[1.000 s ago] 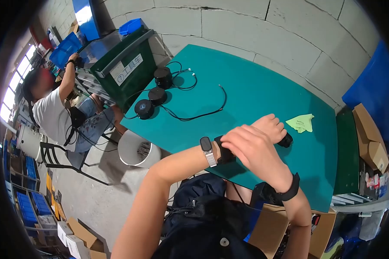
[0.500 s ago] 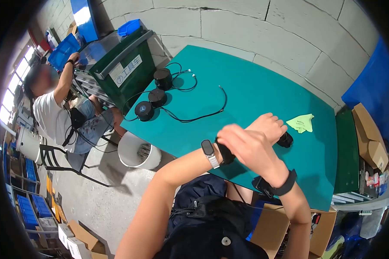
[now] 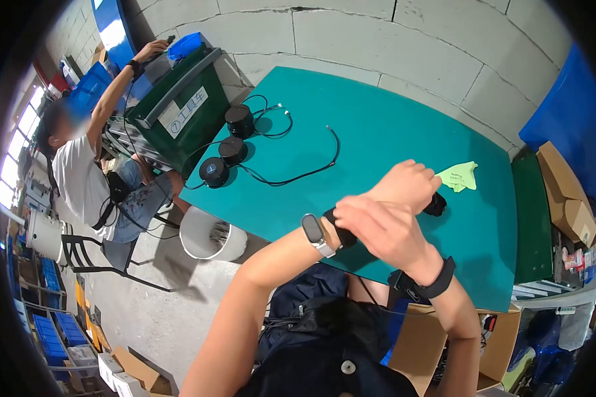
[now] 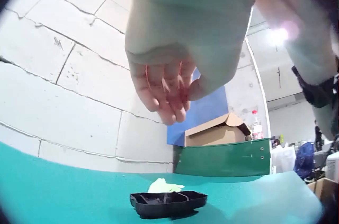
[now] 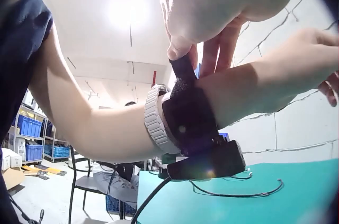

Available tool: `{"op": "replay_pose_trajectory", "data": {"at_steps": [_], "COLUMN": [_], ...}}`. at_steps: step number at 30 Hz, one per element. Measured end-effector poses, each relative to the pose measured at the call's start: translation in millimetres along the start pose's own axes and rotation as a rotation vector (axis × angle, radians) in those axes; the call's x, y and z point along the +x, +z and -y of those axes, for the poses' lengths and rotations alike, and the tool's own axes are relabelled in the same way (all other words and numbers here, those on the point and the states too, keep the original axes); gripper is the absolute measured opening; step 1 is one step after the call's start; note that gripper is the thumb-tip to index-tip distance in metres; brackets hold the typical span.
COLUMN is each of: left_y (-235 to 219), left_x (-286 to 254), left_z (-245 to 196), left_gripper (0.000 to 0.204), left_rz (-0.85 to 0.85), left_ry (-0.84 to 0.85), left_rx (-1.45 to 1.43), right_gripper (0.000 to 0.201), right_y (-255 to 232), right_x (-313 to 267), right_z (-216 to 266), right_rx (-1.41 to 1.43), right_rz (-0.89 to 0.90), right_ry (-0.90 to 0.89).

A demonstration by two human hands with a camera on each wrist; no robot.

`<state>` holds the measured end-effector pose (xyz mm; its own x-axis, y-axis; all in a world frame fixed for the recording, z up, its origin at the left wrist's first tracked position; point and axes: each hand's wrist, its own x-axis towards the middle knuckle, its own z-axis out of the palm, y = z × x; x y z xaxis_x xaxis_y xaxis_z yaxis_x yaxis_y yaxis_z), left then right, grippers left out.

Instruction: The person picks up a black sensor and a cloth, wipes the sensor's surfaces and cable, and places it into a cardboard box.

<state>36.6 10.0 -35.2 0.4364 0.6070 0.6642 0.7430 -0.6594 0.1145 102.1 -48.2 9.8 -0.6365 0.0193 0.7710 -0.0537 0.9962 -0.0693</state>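
My left hand (image 3: pixel 409 185) hangs above the teal table with its fingers loosely curled and nothing in them. Around that wrist goes a black wrist strap (image 5: pixel 183 70) with a small camera (image 5: pixel 209 161) under it, beside a metal-banded watch (image 3: pixel 313 231). My right hand (image 3: pixel 383 228) crosses over the left forearm and pinches the strap's end between thumb and fingers, as the right wrist view shows. Below the left hand lies an open black plastic piece (image 4: pixel 168 204) with ribs inside. Just behind it is a crumpled light green cloth (image 3: pixel 459 176).
Several round black devices (image 3: pixel 239 121) with cables stand at the table's (image 3: pixel 371 126) far left. A white bucket (image 3: pixel 205 246) is on the floor. A seated person (image 3: pixel 76 165) reaches over a green tool cart (image 3: pixel 192 99). Cardboard boxes (image 3: pixel 420 347) are below the front edge.
My right hand stays at the left wrist, its fingers shifting slightly there. The view has turned a little. The seated person's arm has stretched farther up toward the blue bin.
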Motion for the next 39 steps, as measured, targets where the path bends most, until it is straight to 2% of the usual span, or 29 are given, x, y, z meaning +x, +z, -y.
{"op": "replay_pose_trajectory", "data": {"at_steps": [2, 4, 6, 8, 10, 11, 14, 16, 17, 18, 19, 20, 22, 24, 25, 30, 32, 34, 39], "left_y": [22, 42, 55, 63, 60, 62, 60, 68, 71, 65, 60, 55, 46, 41, 41, 30, 25, 21, 20], "left_x": [-6, -15, -23, -24, -21, -19, -19, -21, -23, -21, -19, -19, -17, -18, -18, -15, -13, -13, -13], "left_z": [-16, -27, -35, -38, -35, -34, -32, -44, -47, -46, -46, -47, -34, -29, -29, -26, -22, -19, -13], "left_gripper": [0.008, 0.008, 0.01, 0.011, 0.011, 0.011, 0.012, 0.011, 0.01, 0.01, 0.009, 0.008, 0.01, 0.011, 0.011, 0.008, 0.007, 0.006, 0.006], "left_rz": [-0.016, -0.033, -0.059, -0.09, -0.103, -0.154, -0.107, -0.056, -0.004, -0.005, 0.025, 0.056, 0.072, 0.036, 0.07, 0.127, 0.139, 0.178, 0.155], "left_ry": [0.047, 0.093, 0.158, 0.153, 0.176, 0.148, 0.128, 0.174, 0.221, 0.217, 0.185, 0.154, 0.127, -0.014, -0.045, -0.088, -0.094, -0.085, -0.097], "left_rx": [0.071, 0.142, 0.156, 0.189, 0.207, 0.235, 0.281, 0.287, 0.294, 0.299, 0.242, 0.179, 0.163, 0.119, 0.096, 0.015, 0.006, -0.001, 0.004], "right_gripper": [0.013, 0.014, 0.013, 0.013, 0.013, 0.013, 0.014, 0.014, 0.014, 0.016, 0.017, 0.017, 0.017, 0.017, 0.017, 0.014, 0.016, 0.018, 0.018], "right_y": [1, 8, 16, 20, 23, 26, 34, 38, 38, 38, 37, 34, 22, 10, 7, 1, -3, -4, -5], "right_x": [8, 12, 10, 11, 11, 11, 10, 13, 15, 18, 21, 21, 20, 22, 22, 7, 2, -4, -11], "right_z": [1, -5, -10, -18, -23, -26, -31, -34, -34, -33, -33, -31, -25, -18, -13, -1, 1, 3, 7], "right_rx": [-0.059, -0.002, 0.114, 0.148, 0.131, 0.13, 0.088, 0.118, 0.12, 0.115, 0.108, 0.108, 0.015, 0.071, 0.122, 0.131, 0.134, 0.128, 0.051], "right_rz": [0.088, 0.099, 0.188, 0.126, 0.213, 0.214, 0.118, 0.215, 0.217, 0.296, 0.374, 0.377, 0.318, 0.313, 0.283, 0.281, 0.325, 0.288, 0.284], "right_ry": [0.161, 0.184, 0.398, 0.43, 0.537, 0.536, 0.486, 0.665, 0.663, 0.617, 0.571, 0.572, 0.477, 0.512, 0.456, 0.218, 0.199, 0.183, 0.114]}}
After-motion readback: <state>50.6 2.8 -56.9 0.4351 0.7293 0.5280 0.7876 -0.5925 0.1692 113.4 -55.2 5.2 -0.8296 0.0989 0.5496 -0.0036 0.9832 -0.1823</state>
